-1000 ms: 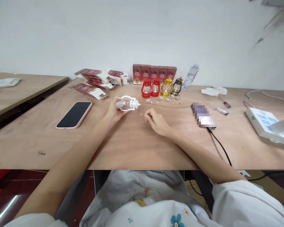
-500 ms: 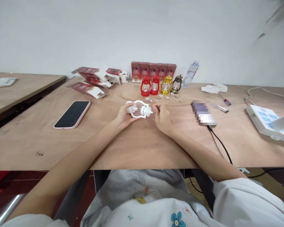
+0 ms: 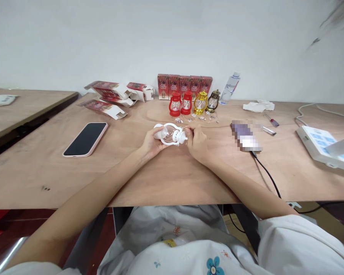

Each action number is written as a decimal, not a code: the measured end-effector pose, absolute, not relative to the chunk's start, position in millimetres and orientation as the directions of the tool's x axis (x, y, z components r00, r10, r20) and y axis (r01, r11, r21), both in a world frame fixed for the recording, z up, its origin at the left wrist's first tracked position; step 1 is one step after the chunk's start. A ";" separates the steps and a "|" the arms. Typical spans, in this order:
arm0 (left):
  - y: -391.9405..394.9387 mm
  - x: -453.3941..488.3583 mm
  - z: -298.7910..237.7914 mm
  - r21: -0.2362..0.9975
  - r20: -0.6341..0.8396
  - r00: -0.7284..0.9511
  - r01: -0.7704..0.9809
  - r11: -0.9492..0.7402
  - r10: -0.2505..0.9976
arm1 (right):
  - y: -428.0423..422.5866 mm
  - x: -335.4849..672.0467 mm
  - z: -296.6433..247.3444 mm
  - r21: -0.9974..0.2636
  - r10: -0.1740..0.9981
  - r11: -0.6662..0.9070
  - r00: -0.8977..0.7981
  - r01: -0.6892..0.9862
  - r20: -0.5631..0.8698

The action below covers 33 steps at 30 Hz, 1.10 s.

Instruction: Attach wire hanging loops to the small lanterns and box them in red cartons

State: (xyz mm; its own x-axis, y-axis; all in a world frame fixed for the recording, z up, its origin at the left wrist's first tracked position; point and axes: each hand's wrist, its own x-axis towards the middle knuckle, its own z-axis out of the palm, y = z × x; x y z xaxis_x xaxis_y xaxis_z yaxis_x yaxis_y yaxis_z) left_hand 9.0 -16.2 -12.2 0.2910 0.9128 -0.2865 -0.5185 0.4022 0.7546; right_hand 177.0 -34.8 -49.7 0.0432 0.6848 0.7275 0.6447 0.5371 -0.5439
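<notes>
Tilted on its side, a small white toy lantern (image 3: pixel 170 134) with a clear globe lies in my left hand (image 3: pixel 152 143), whose fingers wrap around its base. The lantern's pointed top faces right. Close to that top, my right hand (image 3: pixel 197 143) has its thumb and forefinger pinched on what looks like a thin wire; the fingertips partly hide it. Behind the hands stand two red lanterns (image 3: pixel 175 104), a gold lantern (image 3: pixel 200 103) and a bronze lantern (image 3: pixel 213 101). Small bits with thin wires (image 3: pixel 202 118) are scattered before them.
Several red boxes (image 3: pixel 179 84) line the wall beside a tilted water bottle (image 3: pixel 230 88). Opened cartons (image 3: pixel 109 91) lie back left, a phone (image 3: pixel 86 139) left. At right are a cabled phone (image 3: pixel 246 137), tissue (image 3: pixel 258 106), a screwdriver (image 3: pixel 272 120) and a power strip (image 3: pixel 325 147).
The white lantern has shifted slightly right and down in my left hand, its top now closer to my right fingers. The whole view has moved a little.
</notes>
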 end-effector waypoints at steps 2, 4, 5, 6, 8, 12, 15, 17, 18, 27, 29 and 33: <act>-17.0 9.5 -12.0 0.755 -0.283 0.305 -0.513 0.408 0.909 | -34.2 177.3 -49.6 -0.568 0.694 0.531 0.062 0.628 0.717; -17.6 10.2 -11.9 0.756 -0.280 0.310 -0.513 0.407 0.909 | -34.6 177.5 -48.8 -0.590 0.701 0.533 0.074 0.607 0.710; -17.6 10.5 -12.0 0.755 -0.280 0.306 -0.516 0.406 0.910 | -35.3 177.6 -48.1 -0.599 0.704 0.535 0.077 0.596 0.706; -17.5 10.6 -12.1 0.754 -0.283 0.298 -0.519 0.403 0.912 | -36.1 177.6 -47.2 -0.606 0.706 0.537 0.080 0.586 0.704; -16.6 10.3 -12.5 0.751 -0.291 0.273 -0.529 0.396 0.917 | -37.9 177.4 -45.2 -0.612 0.703 0.539 0.091 0.579 0.705; -15.0 8.8 -12.5 0.744 -0.295 0.231 -0.553 0.374 0.927 | -39.0 176.9 -43.3 -0.594 0.675 0.541 0.115 0.595 0.729; -16.3 9.1 -11.7 0.748 -0.282 0.239 -0.552 0.369 0.929 | -37.8 176.9 -44.2 -0.581 0.666 0.555 0.101 0.596 0.739; -18.1 10.0 -11.0 0.748 -0.274 0.249 -0.553 0.368 0.929 | -37.1 177.2 -45.1 -0.590 0.680 0.554 0.090 0.588 0.727; -18.9 10.4 -10.6 0.746 -0.271 0.250 -0.556 0.367 0.930 | -37.0 177.4 -45.5 -0.597 0.690 0.549 0.086 0.585 0.719; -18.7 10.3 -7.3 0.730 -0.278 0.241 -0.576 0.368 0.930 | -34.7 179.5 -47.7 -0.598 0.684 0.559 0.088 0.574 0.724; -18.4 10.4 -5.8 0.736 -0.273 0.230 -0.576 0.356 0.934 | -33.5 180.0 -48.4 -0.597 0.687 0.561 0.080 0.574 0.722; -19.4 10.4 -2.7 0.757 -0.263 0.203 -0.563 0.332 0.943 | -32.3 181.7 -48.5 -0.572 0.671 0.584 0.055 0.576 0.740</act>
State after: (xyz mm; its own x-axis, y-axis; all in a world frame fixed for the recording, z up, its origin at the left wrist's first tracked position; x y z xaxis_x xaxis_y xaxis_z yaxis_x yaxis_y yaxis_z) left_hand 10.4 -19.4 -2.7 0.2026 0.9432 -0.2631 -0.5632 0.3321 0.7566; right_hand 181.7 -32.3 -48.5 0.0546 0.6706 0.7398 0.5757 0.5842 -0.5721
